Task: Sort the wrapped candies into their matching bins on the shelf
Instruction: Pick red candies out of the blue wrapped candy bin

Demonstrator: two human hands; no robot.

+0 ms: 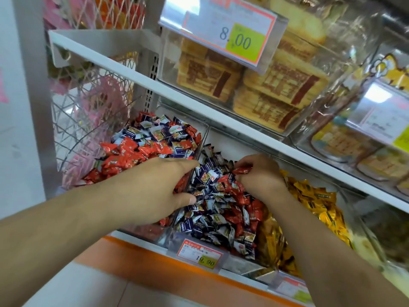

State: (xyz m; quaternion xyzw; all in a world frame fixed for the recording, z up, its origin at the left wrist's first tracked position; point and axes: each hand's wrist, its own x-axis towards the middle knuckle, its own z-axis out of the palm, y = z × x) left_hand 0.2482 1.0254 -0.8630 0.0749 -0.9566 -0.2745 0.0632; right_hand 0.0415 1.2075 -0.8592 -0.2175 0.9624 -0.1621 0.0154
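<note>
Head view down onto lower shelf (137, 242) with clear bins side by side. Left bin (146, 231): mostly red wrapped candies (124, 158), some blue-and-white ones mixed in toward the back. Middle bin (174, 235): mostly blue-and-white wrapped candies (199, 224) with red ones scattered through. Right bin (363, 220): yellow wrapped candies (314, 196). Left hand (152, 191) laid across the clear divider (200, 147) between left and middle bins, fingers (188, 199) loosely curled down into the pile; whether anything is gripped there cannot be told, fingertips buried among wrappers. Right hand (259, 173) over the back of the middle bin, fingers curled and pinching one red candy (242, 170), lifted just above the heap. Price tag (200, 255) reading 19.90 clipped at front of middle bin. Upper shelf (132, 69) carrying a clear case of wrapped biscuit packs (243, 83) with a tag (223, 29) reading 8.00. Wire mesh basket (88, 111) with pink items to the left of the shelving.
</note>
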